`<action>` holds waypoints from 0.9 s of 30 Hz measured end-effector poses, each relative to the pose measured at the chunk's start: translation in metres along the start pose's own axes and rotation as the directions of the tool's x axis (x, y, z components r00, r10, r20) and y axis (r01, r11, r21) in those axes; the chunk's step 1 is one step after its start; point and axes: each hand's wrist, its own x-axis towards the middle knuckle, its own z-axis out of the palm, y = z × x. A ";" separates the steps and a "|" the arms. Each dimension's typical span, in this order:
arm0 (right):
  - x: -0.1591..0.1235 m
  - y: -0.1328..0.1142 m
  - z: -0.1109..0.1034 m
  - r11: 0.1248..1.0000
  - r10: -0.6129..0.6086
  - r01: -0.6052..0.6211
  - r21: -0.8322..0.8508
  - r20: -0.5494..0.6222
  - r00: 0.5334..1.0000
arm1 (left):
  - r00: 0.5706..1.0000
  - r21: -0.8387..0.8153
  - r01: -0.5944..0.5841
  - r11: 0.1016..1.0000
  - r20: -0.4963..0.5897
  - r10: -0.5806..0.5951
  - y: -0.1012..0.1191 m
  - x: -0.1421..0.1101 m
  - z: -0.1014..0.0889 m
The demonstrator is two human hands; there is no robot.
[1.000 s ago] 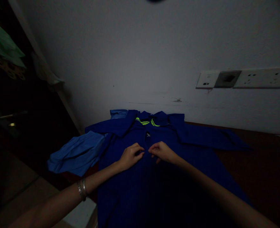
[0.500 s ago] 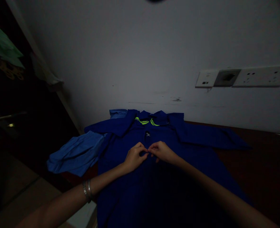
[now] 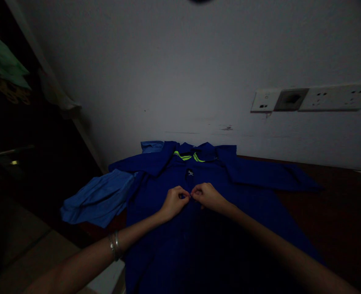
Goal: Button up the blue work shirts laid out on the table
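Observation:
A dark blue long-sleeved shirt (image 3: 247,204) with yellow-green collar trim lies spread out, its collar toward the wall. Its front edges meet at the middle, where a gap shows a small pale mark inside. My left hand (image 3: 174,201), with bracelets at the wrist, pinches the shirt's front edge between thumb and finger. Against it, fingertips nearly touching, my right hand (image 3: 209,197) pinches the other edge. Whether a button sits between the fingertips is too dark and small to tell.
Beneath the shirt is a dark reddish table (image 3: 346,212). A lighter blue cloth (image 3: 97,198) hangs over its left edge. The white wall (image 3: 180,73) behind carries a row of sockets (image 3: 321,100). A dark door (image 3: 30,171) with a handle stands at the left.
The gap in the shirt's front above my fingers looks slightly wider. Both hands keep their pinch at almost the same spot. The view has shifted a little.

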 end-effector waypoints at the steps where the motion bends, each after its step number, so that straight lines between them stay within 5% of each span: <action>1: 0.000 0.000 0.001 1.000 -0.003 0.003 -0.020 -0.006 1.000 | 1.000 -0.004 0.014 1.000 0.013 -0.014 0.000 0.001 0.000; 13: 0.001 -0.001 0.000 0.914 -0.239 0.193 -0.357 -0.087 0.967 | 1.000 -0.010 0.012 1.000 0.012 -0.012 -0.001 0.001 0.002; 22: -0.002 -0.005 0.001 0.882 -0.120 0.023 -0.470 -0.178 0.977 | 0.999 0.015 -0.036 0.999 -0.023 0.037 0.001 -0.001 0.000; 27: -0.004 -0.009 0.004 0.872 -0.139 0.062 -0.486 -0.125 0.982 | 0.996 0.036 -0.087 0.996 -0.030 0.088 0.001 -0.001 0.000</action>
